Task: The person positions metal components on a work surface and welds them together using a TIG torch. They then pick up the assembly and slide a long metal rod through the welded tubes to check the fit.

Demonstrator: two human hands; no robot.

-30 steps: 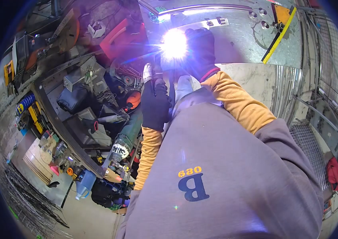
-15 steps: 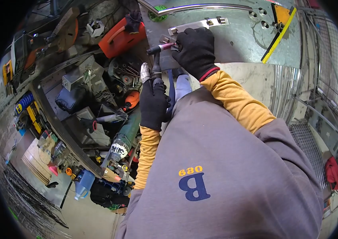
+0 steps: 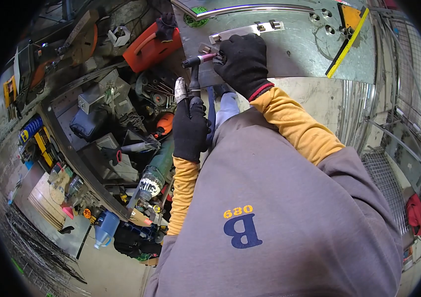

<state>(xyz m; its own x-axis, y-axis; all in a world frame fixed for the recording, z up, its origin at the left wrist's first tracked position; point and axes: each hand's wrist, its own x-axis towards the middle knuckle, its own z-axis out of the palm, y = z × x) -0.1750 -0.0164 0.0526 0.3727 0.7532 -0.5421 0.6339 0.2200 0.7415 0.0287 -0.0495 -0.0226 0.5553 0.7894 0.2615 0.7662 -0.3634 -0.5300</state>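
Note:
My left hand (image 3: 190, 126), in a black glove with a pale wrapping on one finger, is closed around the handle of a TIG torch (image 3: 195, 74). The torch head carries a pink nozzle (image 3: 207, 58) that points toward my right hand (image 3: 242, 62). That hand, also in a black glove, has its fingers pinched at the nozzle's end, over the edge of a metal table (image 3: 299, 59). The fingers partly hide the tip. Just beyond them lies a flat metal strip (image 3: 237, 33) with small metal pieces on it. A small metal piece (image 3: 205, 48) sits beside the nozzle.
On the table are a bent metal tube (image 3: 255, 8), several short round pieces (image 3: 329, 30) and a yellow-edged square (image 3: 346, 44). To the left stand a red case (image 3: 152, 48), a cluttered tool bench (image 3: 56, 128) and a green gas cylinder (image 3: 159, 166). Wire mesh (image 3: 384, 171) is at right.
Almost nothing differs. Both hands and the torch keep their places, with only a very slight shift of the view and of my left hand.

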